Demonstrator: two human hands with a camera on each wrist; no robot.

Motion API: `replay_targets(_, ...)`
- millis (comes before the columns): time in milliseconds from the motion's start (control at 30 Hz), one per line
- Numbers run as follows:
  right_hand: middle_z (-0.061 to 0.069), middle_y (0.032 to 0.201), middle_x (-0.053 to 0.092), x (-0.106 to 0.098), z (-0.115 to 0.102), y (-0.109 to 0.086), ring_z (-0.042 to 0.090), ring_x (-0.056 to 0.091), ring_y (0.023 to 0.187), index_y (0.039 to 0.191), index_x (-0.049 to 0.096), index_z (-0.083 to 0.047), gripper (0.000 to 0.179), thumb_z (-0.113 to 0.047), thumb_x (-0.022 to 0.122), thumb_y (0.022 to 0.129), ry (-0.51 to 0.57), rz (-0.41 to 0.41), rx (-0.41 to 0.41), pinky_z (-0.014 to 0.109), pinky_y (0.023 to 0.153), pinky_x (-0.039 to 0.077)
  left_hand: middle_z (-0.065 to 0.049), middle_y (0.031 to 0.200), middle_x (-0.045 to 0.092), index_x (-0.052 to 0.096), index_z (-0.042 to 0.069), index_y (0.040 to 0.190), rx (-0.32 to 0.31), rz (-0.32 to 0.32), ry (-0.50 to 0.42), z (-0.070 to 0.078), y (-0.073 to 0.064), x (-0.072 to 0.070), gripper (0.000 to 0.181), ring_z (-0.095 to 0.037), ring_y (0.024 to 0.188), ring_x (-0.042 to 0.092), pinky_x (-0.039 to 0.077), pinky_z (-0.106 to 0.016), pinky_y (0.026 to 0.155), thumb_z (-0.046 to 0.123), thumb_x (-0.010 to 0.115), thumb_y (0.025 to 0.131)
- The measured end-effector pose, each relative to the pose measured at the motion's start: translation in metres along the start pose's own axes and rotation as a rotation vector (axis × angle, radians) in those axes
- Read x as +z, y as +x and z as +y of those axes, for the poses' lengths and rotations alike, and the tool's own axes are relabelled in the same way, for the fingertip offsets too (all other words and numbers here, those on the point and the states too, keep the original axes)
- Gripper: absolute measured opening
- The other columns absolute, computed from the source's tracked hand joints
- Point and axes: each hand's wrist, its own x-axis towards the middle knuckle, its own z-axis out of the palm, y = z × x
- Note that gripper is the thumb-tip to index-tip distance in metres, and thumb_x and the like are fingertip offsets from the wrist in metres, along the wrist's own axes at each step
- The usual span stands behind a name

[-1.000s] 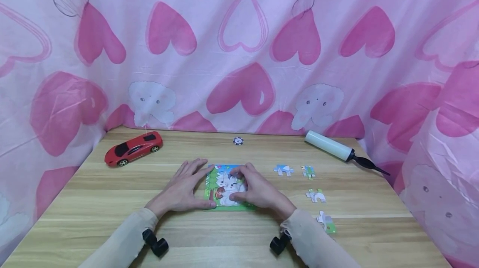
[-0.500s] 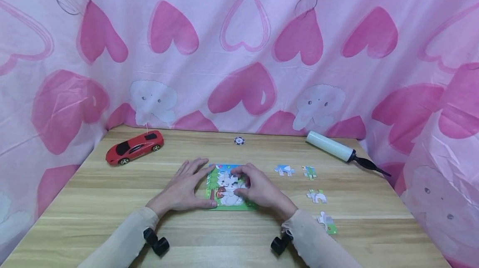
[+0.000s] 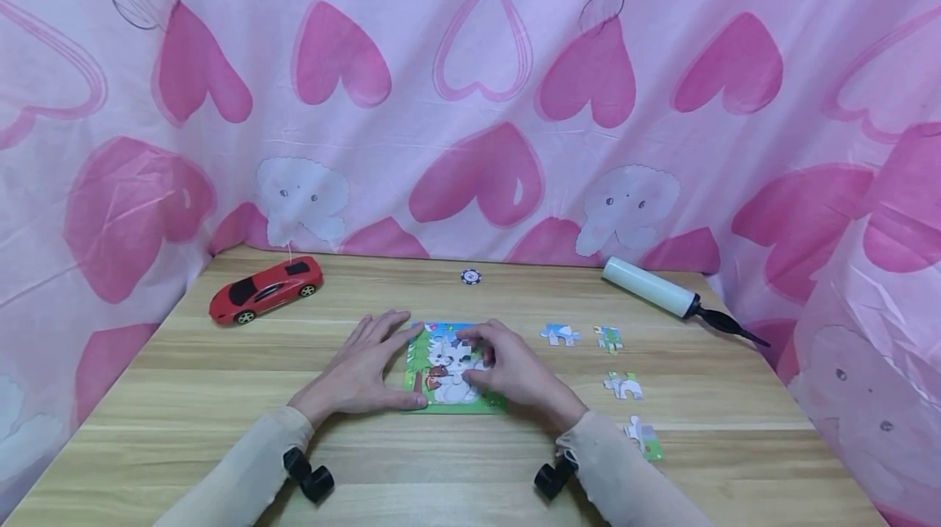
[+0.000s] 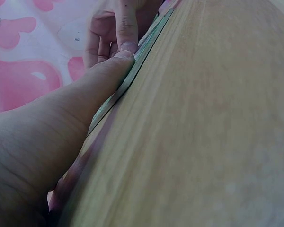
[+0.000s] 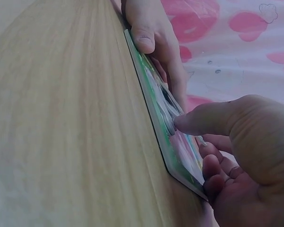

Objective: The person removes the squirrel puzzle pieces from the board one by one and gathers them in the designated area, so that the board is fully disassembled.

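Note:
A small jigsaw puzzle [image 3: 459, 408] with a green border and white cartoon animals lies flat before me. My left hand [image 3: 360, 368] rests at its left side, fingers extended, thumb along the lower left corner. Over the right half of the puzzle my right hand [image 3: 510, 368] bends thumb and fingers around a puzzle piece [image 5: 169, 124], the thumb tip at its edge in the right wrist view. Part of the puzzle is hidden under that hand. Loose pieces lie to the right: a blue and white one [image 3: 560, 335], a green and blue one [image 3: 608, 337] and a white one [image 3: 625, 386].
Further pieces [image 3: 644, 439] lie by the right forearm. A red toy car [image 3: 266, 290] stands at the back left, a poker chip [image 3: 471, 277] at the back middle. A white hand pump [image 3: 650, 283] lies at the back right, before a pink heart-patterned curtain [image 3: 470, 45].
My right thumb has shifted slightly right and away from me, closer to the fingers, over the puzzle. The left hand keeps its place. The view has shifted slightly.

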Motion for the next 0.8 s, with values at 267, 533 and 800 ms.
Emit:
replay_targets(267,0.003,0.119,0.061,-0.007,0.002,0.0,0.019,0.059,0.099,0.152,0.065,-0.014,0.057,-0.01,0.085,0.099,0.061,0.013,0.002,0.025,0.079,0.056,-0.011,0.182,0.029,0.045,0.024,0.172,-0.008,-0.006,0.011,-0.001,0.0,0.0,0.12,-0.04,0.17,0.019,0.003,-0.066,0.14,0.089,0.079,0.077)
replay_targets(533,0.0,0.123,0.062,-0.018,0.001,-0.002,0.02,0.061,0.102,0.152,0.066,-0.023,0.057,-0.014,0.087,0.099,0.077,0.059,0.066,0.028,0.085,0.058,-0.012,0.182,0.029,0.045,0.023,0.172,-0.005,-0.009,0.017,0.001,0.001,0.0,0.121,-0.04,0.17,0.019,0.002,-0.065,0.14,0.088,0.08,0.077)
replay_targets(800,-0.001,0.132,0.064,-0.029,-0.004,-0.005,0.022,0.062,0.111,0.151,0.065,-0.03,0.058,-0.016,0.087,0.099,0.144,0.101,0.082,0.035,0.098,0.06,-0.012,0.181,0.03,0.046,0.022,0.172,-0.005,0.0,0.016,-0.001,0.001,0.001,0.12,-0.041,0.169,0.021,0.003,-0.067,0.14,0.089,0.079,0.077)
